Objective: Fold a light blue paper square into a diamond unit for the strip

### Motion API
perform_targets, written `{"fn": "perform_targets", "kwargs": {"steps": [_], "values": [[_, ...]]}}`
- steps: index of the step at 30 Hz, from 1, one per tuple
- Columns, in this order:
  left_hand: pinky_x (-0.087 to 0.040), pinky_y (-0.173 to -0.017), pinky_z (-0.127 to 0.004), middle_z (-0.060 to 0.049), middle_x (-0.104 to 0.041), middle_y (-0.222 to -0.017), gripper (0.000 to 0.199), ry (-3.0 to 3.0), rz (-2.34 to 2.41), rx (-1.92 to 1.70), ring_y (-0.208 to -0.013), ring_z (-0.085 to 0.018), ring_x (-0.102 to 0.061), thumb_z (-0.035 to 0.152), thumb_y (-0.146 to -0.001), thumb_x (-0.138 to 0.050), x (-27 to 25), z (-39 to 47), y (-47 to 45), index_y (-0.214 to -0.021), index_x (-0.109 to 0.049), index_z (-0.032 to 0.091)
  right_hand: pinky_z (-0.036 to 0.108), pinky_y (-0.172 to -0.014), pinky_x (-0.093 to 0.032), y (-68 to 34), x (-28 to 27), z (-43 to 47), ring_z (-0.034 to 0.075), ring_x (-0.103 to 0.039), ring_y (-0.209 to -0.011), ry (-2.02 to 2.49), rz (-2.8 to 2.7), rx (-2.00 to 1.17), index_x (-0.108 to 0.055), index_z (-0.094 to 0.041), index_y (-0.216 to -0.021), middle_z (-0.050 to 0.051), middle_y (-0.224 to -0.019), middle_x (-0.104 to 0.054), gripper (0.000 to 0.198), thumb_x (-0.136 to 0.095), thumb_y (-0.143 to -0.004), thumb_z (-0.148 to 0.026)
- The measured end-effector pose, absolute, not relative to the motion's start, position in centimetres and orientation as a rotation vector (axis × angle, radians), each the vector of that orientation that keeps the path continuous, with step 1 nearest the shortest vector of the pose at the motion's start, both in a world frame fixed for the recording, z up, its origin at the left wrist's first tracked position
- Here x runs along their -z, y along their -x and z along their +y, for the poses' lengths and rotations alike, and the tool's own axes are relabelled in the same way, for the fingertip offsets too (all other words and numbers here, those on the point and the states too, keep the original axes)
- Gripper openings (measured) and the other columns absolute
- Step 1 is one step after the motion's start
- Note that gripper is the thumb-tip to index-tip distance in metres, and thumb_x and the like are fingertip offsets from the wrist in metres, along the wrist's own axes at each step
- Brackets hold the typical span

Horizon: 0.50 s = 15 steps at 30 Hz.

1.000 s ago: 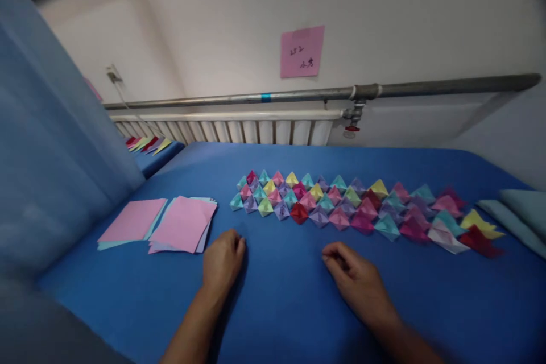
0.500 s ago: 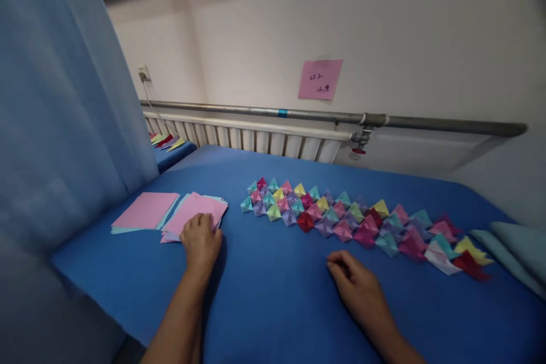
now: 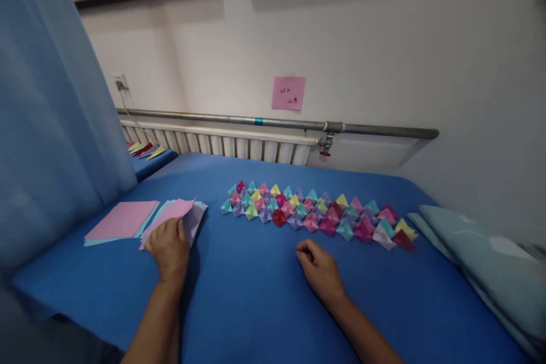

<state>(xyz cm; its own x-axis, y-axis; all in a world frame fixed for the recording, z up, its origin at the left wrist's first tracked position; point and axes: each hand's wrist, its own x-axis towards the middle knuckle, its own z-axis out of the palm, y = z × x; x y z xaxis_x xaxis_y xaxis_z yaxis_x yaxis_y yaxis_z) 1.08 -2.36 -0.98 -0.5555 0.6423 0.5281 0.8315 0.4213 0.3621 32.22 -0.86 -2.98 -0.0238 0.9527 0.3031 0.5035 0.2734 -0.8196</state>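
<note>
At the left, my left hand (image 3: pixel 169 247) pinches a pink sheet of paper (image 3: pixel 173 211) at its near edge, and the sheet's right side curls up off a stack of coloured paper (image 3: pixel 197 222). My fingertips are partly hidden behind the hand. My right hand (image 3: pixel 319 267) rests on the blue surface (image 3: pixel 243 290) with its fingers curled closed and nothing showing in them. Just beyond it lie rows of small folded paper pieces (image 3: pixel 279 217) in pink, teal, yellow, purple and red, set close together.
Left of the stack lies a second pile of paper (image 3: pixel 123 220), pink on top. A pale green folded cloth (image 3: pixel 482 264) is at the right. A blue curtain (image 3: pixel 55 96) hangs at the left. Behind run a radiator (image 3: pixel 217 146) and a metal pipe (image 3: pixel 375 131).
My left hand has drawn the top pink sheet partly up from the stack, so it now curls. The right hand stays curled on the surface. The view has shifted right and up.
</note>
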Motion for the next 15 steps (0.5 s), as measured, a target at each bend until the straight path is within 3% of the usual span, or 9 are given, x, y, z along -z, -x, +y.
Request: {"fn": "perform_targets", "kwargs": {"steps": [4, 7, 15], "values": [[-0.040, -0.088, -0.041, -0.010, -0.068, -0.101, 0.025, 1.691, -1.797, 1.246, -0.100, -0.025, -0.059, 0.031, -0.093, -0.043, 2.7, -6.5, -4.9, -0.097, -0.064, 0.018, 0.023, -0.050, -0.037, -32.6, 3.1, -2.1, 0.012, -0.043, -0.050, 1.344, -1.654, -0.638, -0.055, -0.021, -0.065, -0.004, -0.055, -0.047, 0.013, -0.047, -0.074, -0.027], [-0.042, -0.088, -0.036, -0.003, -0.070, -0.097, 0.015, 2.150, -1.535, 1.357, -0.097, -0.020, -0.062, 0.024, -0.090, -0.051, 4.4, -10.1, -8.1, -0.099, -0.063, 0.024, 0.023, -0.049, -0.037, -33.3, 3.0, -3.9, 0.012, -0.044, -0.050, 1.352, -1.652, -0.659, -0.056, -0.021, -0.068, -0.004, -0.058, -0.049, 0.012, -0.048, -0.075, -0.027], [-0.047, -0.083, -0.032, 0.001, -0.071, -0.082, 0.011, 2.538, -1.694, 1.571, -0.084, -0.017, -0.065, 0.026, -0.085, -0.058, 4.6, -12.7, -9.2, -0.084, -0.068, 0.026, 0.025, -0.056, -0.045, -34.8, 2.8, -10.2, 0.015, -0.056, -0.064, 1.416, -1.713, -0.580, -0.062, -0.020, -0.087, 0.003, -0.081, -0.061, 0.014, -0.051, -0.079, -0.021]]}}
